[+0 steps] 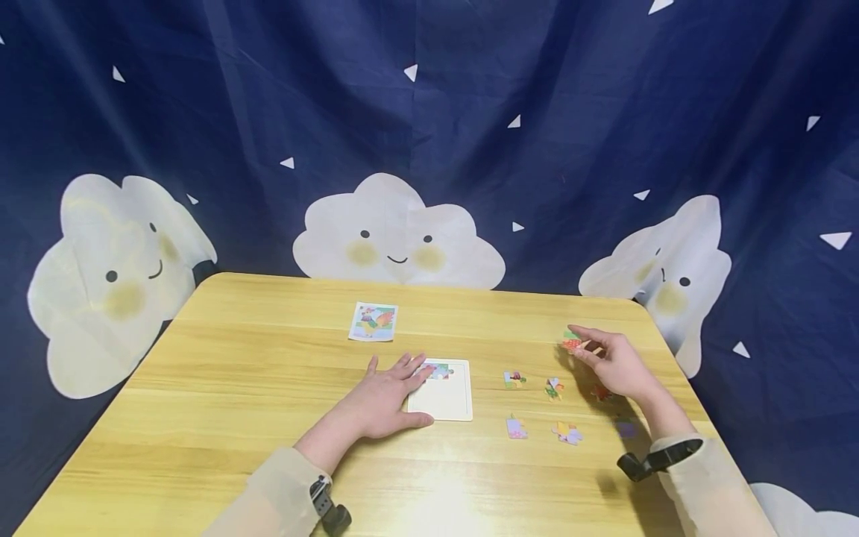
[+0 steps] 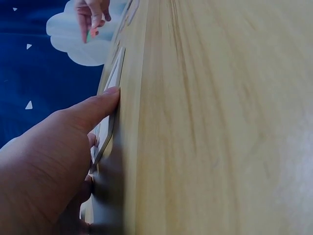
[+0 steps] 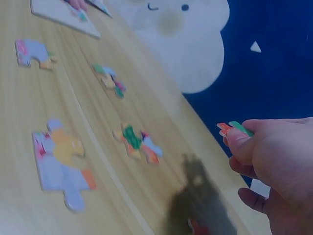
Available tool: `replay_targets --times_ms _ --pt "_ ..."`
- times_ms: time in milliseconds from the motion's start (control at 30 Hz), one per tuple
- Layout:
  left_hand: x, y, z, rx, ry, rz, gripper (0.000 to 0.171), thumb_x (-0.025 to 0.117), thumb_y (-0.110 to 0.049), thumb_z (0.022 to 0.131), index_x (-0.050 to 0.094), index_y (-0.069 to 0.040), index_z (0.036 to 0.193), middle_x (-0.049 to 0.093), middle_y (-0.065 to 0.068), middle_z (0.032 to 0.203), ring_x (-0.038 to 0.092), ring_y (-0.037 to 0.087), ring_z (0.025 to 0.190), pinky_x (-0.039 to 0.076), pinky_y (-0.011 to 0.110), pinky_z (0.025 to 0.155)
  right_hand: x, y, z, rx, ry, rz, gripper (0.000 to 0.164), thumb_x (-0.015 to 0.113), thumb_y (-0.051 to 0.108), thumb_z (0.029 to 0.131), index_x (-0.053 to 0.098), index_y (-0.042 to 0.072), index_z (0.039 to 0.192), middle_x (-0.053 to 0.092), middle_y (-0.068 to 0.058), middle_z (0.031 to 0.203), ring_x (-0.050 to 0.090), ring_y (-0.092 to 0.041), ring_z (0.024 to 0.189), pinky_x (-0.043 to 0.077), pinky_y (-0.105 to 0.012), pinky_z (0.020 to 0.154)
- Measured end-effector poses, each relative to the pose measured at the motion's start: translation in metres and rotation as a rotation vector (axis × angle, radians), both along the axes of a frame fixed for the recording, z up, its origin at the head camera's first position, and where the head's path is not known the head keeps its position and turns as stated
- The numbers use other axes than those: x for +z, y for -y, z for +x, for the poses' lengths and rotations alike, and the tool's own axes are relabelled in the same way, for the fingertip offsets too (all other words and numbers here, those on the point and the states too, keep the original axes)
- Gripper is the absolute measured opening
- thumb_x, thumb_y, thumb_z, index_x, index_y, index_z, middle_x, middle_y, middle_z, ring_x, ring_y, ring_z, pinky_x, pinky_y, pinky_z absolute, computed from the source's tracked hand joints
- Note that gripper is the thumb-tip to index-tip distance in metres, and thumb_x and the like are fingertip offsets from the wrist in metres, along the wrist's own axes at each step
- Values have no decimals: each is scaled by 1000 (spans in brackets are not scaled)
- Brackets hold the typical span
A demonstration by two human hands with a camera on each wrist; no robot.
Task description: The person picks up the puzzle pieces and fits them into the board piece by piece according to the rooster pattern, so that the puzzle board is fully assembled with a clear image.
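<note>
My left hand (image 1: 382, 403) lies with fingers spread over the left side of a white square puzzle tray (image 1: 448, 404), its thumb by the tray's lower edge. Joined puzzle pieces (image 1: 441, 371) fill a strip along the tray's top, partly covered by the fingers. Over the right part of the table, my right hand (image 1: 619, 365) pinches a red and green puzzle piece (image 1: 570, 342) between thumb and fingers. The right wrist view shows that piece (image 3: 234, 129) held up above the tabletop, partly hidden by the thumb.
Several loose puzzle pieces lie between the tray and my right arm, among them a lilac and yellow piece (image 1: 567, 432) and a green one (image 1: 554, 388). A printed picture card (image 1: 373, 322) lies behind the tray. A dark blue curtain (image 1: 416, 112) hangs beyond the table.
</note>
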State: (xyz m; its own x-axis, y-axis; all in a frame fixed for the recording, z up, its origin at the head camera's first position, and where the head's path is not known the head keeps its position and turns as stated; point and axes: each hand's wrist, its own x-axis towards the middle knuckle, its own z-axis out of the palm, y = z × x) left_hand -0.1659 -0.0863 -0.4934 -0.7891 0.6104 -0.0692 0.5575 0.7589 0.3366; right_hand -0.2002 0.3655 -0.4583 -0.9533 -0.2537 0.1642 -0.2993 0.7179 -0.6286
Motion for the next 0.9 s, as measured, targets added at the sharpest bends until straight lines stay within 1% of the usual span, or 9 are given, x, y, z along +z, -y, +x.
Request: replay_targets --times_ms 100,267,400,533,600,700,800,833,900 --pt "1 0 0 -1 -1 -3 92 58 -73 96 33 -22 168 21 0 175 19 29 160 11 78 118 0 8 0 18 -13 -17 44 68 1 102 61 -1 146 75 -15 113 66 -29 88 54 -30 62" --pt "2 0 0 -6 -5 -9 92 59 -73 96 34 -22 168 21 1 175 20 31 159 11 79 117 0 21 0 50 8 -47 43 68 4 103 62 0 146 76 -10 106 66 -31 86 54 -31 65" --pt "3 0 0 -5 -2 -11 91 58 -73 97 33 -23 169 20 1 175 20 30 160 10 78 118 1 34 0 80 12 -57 42 68 5 104 63 0 145 75 -8 109 66 -29 86 55 -33 70" --pt "4 0 0 -7 -5 -4 91 59 -71 97 34 -22 168 21 2 175 21 31 159 10 78 118 0 46 0 117 1 -64 41 69 4 103 64 -1 143 75 -9 114 67 -24 87 55 -34 74" --pt "4 0 1 -8 -3 -4 90 60 -70 97 34 -21 168 22 2 175 21 31 159 11 78 118 -1 52 0 133 18 -78 41 69 3 102 64 -2 143 75 -9 110 67 -25 86 56 -34 72" --pt "5 -1 1 -8 -1 -1 90 61 -69 97 35 -21 168 23 3 175 22 32 159 11 78 118 -3 61 0 148 44 -92 41 69 2 102 65 0 142 74 -8 110 67 -26 85 57 -33 69" --pt "5 -1 1 -5 0 -5 90 60 -70 97 34 -21 168 22 3 175 21 32 159 10 78 118 -4 70 -1 160 64 -105 40 70 2 101 66 2 142 73 -9 116 66 -25 83 57 -32 66" --pt "4 -1 1 -4 0 -6 90 60 -70 97 34 -21 168 22 2 175 21 32 159 10 78 118 -5 73 -1 166 62 -107 40 70 2 101 67 2 141 73 -9 118 65 -24 83 56 -32 66" --pt "4 -1 0 -2 0 -6 90 60 -70 97 34 -22 168 22 2 175 21 31 159 10 77 118 -6 78 -1 179 68 -117 40 70 2 101 67 2 141 72 -7 116 64 -23 81 56 -32 65"
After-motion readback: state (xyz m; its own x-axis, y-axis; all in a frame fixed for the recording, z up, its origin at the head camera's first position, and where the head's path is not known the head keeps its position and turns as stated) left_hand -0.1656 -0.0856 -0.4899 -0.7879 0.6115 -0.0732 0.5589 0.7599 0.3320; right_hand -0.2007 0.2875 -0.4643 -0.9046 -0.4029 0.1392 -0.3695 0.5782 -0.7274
